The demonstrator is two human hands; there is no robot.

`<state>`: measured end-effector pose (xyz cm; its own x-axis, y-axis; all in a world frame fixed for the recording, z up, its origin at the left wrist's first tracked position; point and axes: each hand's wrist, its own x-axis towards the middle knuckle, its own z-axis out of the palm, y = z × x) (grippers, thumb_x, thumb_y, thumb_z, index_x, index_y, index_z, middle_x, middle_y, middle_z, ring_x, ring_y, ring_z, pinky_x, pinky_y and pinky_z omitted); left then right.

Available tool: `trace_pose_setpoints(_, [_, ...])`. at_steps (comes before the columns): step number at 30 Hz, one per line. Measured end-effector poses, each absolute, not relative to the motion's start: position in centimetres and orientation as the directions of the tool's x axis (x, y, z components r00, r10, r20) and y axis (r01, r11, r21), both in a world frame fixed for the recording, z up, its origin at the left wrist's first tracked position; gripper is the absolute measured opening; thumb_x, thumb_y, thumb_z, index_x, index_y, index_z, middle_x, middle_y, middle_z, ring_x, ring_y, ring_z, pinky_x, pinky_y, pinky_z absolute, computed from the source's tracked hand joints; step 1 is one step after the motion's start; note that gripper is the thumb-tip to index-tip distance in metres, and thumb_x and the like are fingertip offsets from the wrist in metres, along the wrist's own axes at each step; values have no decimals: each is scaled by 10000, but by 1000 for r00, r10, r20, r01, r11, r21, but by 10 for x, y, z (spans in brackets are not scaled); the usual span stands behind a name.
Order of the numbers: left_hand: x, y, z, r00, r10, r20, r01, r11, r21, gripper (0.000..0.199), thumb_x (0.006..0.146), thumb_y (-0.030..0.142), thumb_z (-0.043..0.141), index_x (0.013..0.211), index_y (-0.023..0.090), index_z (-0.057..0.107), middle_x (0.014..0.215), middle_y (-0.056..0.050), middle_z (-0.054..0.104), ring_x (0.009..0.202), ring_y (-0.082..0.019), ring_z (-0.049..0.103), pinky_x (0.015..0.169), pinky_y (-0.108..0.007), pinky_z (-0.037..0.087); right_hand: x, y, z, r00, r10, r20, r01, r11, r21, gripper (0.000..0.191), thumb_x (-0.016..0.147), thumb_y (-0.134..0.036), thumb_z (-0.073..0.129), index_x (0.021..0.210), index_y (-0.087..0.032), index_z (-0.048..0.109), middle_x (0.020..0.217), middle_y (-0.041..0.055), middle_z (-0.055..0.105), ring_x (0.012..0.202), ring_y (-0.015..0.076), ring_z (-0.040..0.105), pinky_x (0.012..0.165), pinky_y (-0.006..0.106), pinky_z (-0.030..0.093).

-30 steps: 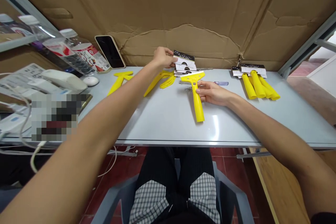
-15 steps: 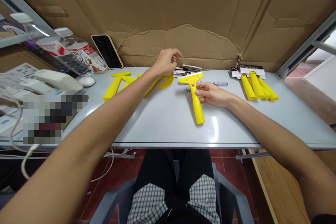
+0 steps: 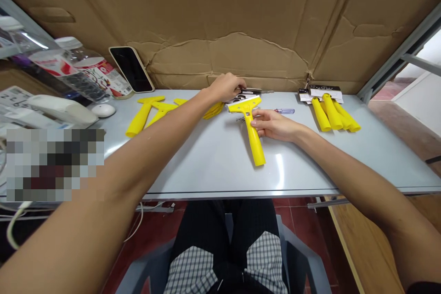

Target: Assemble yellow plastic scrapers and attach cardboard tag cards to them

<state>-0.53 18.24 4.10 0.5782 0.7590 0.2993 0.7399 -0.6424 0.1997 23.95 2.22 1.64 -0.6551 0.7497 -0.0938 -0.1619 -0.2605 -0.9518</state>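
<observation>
My right hand (image 3: 275, 125) is closed round the upper handle of a yellow scraper (image 3: 255, 142), held over the table with its wide head toward the back. Beyond the scraper, my left hand (image 3: 227, 87) reaches down with curled fingers to a pile of flat black and silver pieces (image 3: 253, 91). Its fingertips are at the pile; what they pinch is hidden. Small metal screws (image 3: 240, 120) lie behind the scraper's neck. A screwdriver with a clear purple handle (image 3: 285, 111) lies behind my right hand. More yellow scrapers (image 3: 139, 119) lie left, partly covered by my left forearm.
Several yellow-handled scrapers with black-and-white head covers (image 3: 331, 112) lie together at the right. A phone (image 3: 132, 70) leans against the cardboard (image 3: 223, 18) behind the table (image 3: 206, 165). Bottles (image 3: 99, 71), a white mouse (image 3: 103, 110) and cables crowd the left side.
My left hand has come down and slightly right, from above the pile of flat pieces onto it. My right hand keeps its hold on the scraper. The view has shifted slightly.
</observation>
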Motion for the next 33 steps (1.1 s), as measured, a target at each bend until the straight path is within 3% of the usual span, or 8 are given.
trace_pose_setpoints(3, [-5, 181, 44, 545, 756, 362, 727, -641, 246, 278, 863, 185, 690, 1067, 202, 879, 1049, -84, 861, 999, -279, 760, 990, -397, 550, 239, 22, 16, -652, 752, -99, -147, -253, -956, 391, 831, -266, 1010, 1013, -216, 668, 919, 5, 659, 825, 147, 615, 717, 278, 560])
trace_pose_setpoints(6, [-6, 180, 51, 458, 774, 437, 690, -620, 375, 196, 862, 214, 745, 1021, 187, 856, 1021, -87, 840, 964, -266, 751, 997, -413, 568, 238, 23, 16, -647, 756, -101, -146, -252, -957, 386, 831, -256, 1004, 1012, -216, 665, 914, 1, 661, 800, 140, 599, 703, 275, 549])
trace_pose_setpoints(10, [-10, 179, 63, 273, 792, 546, 639, -573, 513, 205, 893, 233, 748, 1077, 185, 825, 1056, -96, 823, 962, -249, 727, 988, -414, 590, 238, 24, 15, -647, 756, -97, -164, -263, -951, 381, 827, -245, 1003, 1016, -209, 674, 902, -4, 649, 767, 132, 570, 688, 275, 535])
trace_pose_setpoints(15, [-32, 143, 62, 124, 752, 648, 571, -588, 573, 291, 923, 296, 769, 1193, 189, 786, 1099, -85, 801, 1026, -237, 732, 959, -386, 601, 237, 24, 13, -639, 766, -74, -193, -253, -948, 409, 797, -275, 1032, 1008, -203, 690, 935, 18, 664, 811, 147, 607, 662, 269, 521])
trace_pose_setpoints(19, [-63, 85, 42, 90, 837, 540, 529, -499, 686, 424, 938, 460, 835, 1271, 213, 748, 1026, -52, 769, 975, -217, 740, 825, -368, 621, 240, 23, 19, -599, 800, -39, -195, -192, -962, 398, 794, -313, 1028, 1004, -203, 709, 924, 20, 672, 781, 146, 606, 627, 277, 507])
trace_pose_setpoints(23, [-79, 46, 29, 128, 929, 347, 393, -369, 842, 448, 889, 525, 871, 1225, 255, 750, 1146, -91, 817, 933, -247, 779, 760, -409, 667, 248, 29, 32, -451, 891, 47, -240, -70, -968, 445, 749, -356, 1043, 1011, -221, 708, 957, 14, 697, 841, 154, 656, 698, 289, 565])
trace_pose_setpoints(29, [-57, 27, 25, 396, 862, 316, 468, -485, 739, 380, 900, 513, 828, 1155, 232, 820, 1160, -91, 839, 976, -252, 789, 897, -409, 671, 263, 45, 50, -18, 979, 205, -302, 191, -934, 590, 712, -550, 1035, 1004, -296, 589, 1101, 10, 734, 1035, 235, 727, 860, 417, 675])
trace_pose_setpoints(33, [-45, 21, 18, 487, 828, 277, 508, -527, 681, 364, 966, 515, 756, 1174, 229, 845, 1160, -92, 851, 980, -247, 784, 924, -418, 667, 266, 47, 52, 93, 974, 205, -253, 222, -942, 644, 721, -639, 1011, 1026, -308, 550, 1192, 42, 733, 1182, 300, 727, 905, 482, 704])
